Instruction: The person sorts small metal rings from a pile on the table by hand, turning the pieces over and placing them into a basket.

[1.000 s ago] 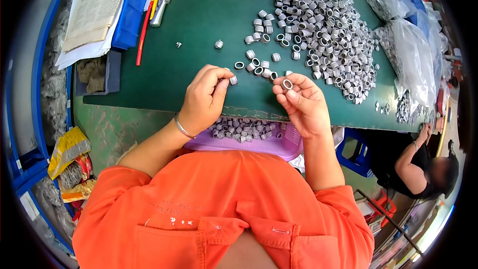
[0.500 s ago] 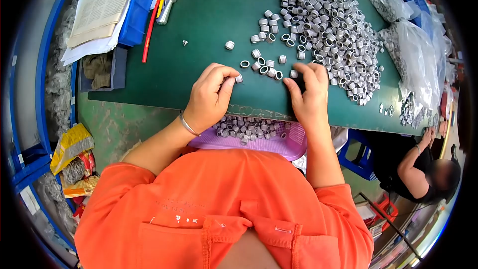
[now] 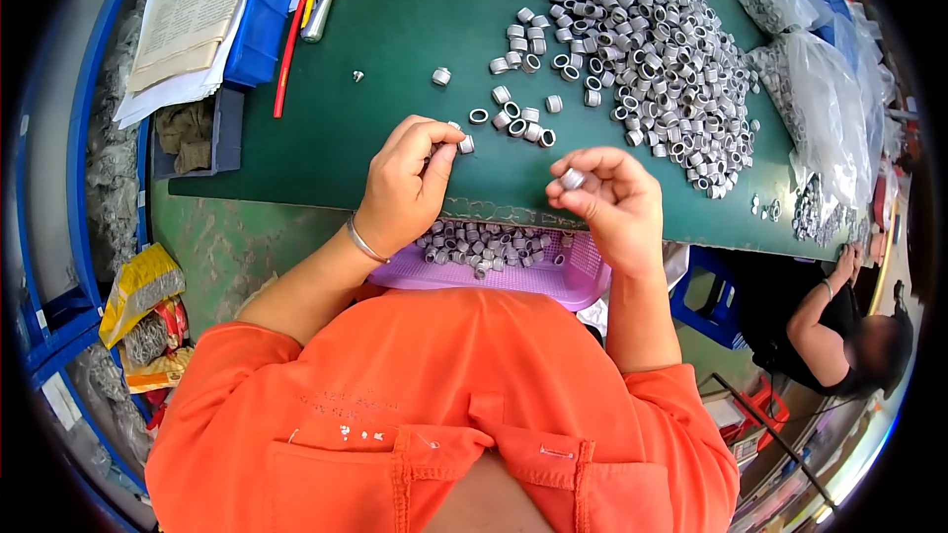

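A metal ring [image 3: 573,179] is pinched between the thumb and fingers of my right hand [image 3: 617,202], just above the near edge of the green table [image 3: 375,39]. My left hand [image 3: 410,173] is closed around a small metal ring [image 3: 466,144] at its fingertips, resting by the table edge. Between and beyond my hands lie several loose rings [image 3: 513,111]. A large heap of the same grey rings [image 3: 652,49] covers the table's right part. Below the edge, a purple basket [image 3: 588,281] holds many more rings.
At the upper left are a blue tray [image 3: 267,15] with papers, pens [image 3: 288,59] and a grey bin [image 3: 227,133] with cloth. Plastic bags [image 3: 820,109] of parts line the right side. Another person [image 3: 825,336] sits at the lower right near a blue stool [image 3: 706,301].
My right hand has closed on a ring, lifted it off the table and drawn it slightly back toward me. My left hand stays nearly in place. The view has shifted slightly.
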`<state>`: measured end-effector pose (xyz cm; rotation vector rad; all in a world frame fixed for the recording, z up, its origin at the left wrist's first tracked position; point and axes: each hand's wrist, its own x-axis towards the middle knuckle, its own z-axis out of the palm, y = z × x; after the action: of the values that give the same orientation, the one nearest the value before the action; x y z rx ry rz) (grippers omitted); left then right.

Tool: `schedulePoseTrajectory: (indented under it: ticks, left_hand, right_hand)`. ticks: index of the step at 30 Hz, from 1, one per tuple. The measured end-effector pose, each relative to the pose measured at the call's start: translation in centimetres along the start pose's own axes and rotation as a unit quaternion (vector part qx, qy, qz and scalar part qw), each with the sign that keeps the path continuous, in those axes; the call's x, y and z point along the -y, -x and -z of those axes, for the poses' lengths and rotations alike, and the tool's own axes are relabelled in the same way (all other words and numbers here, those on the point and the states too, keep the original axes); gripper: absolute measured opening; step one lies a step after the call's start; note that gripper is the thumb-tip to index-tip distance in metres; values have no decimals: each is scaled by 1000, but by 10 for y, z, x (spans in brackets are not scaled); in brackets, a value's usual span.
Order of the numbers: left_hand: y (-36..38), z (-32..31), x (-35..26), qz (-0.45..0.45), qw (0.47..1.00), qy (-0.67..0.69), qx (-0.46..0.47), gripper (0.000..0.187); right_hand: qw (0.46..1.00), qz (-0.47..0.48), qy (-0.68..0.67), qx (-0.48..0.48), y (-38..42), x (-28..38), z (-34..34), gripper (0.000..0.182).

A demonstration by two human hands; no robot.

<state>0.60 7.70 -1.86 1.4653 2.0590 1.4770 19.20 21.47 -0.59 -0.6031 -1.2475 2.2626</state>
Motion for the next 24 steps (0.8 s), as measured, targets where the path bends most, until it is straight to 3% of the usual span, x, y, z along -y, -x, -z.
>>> schedulePoseTrajectory:
  ticks: [3,4,6,8,10,12,14,16,22,23,24]
  left_hand:
    - [-1,-1,1,-9,1000,-11,-6,6]
    - [-1,-2,2,-13,1000,-11,-5,7]
    - [-1,-1,1,-17,1000,-11,-4,7]
    - [-1,0,-1,6,1000,-2,9,7]
    - [1,-1,-1,6,1000,1,6,7]
    - [0,1,0,6,1000,-1,0,7]
    - [1,1,0,10,1000,3,-1,7]
    - [0,0,2,0,1000,4,-2,7]
    - [-1,1,-2,5,1000,0,4,7]
    - [-1,1,-1,4,1000,-2,3,7]
    - [0,0,1,-1,1000,1,1,7]
  right_hand:
    - [933,24,314,172,5,18,-7,23]
    - [898,95,380,201,3,19,-8,23]
    - [872,133,458,107,-4,15,-13,23]
    - [831,181,522,-59,-18,0,-22,19]
    - [774,232,588,-50,-32,-13,-11,20]
    - [828,179,528,-60,-33,-14,-10,20]
    - [944,54,318,-66,-29,-16,-5,20]
    - [991,-11,135,-21,-25,-9,-2,21]
    - [999,6,3,46,-12,-7,-5,18]
    - [999,7,2,48,-10,-6,-6,18]
    - [989,35,105,99,-8,-5,-6,19]
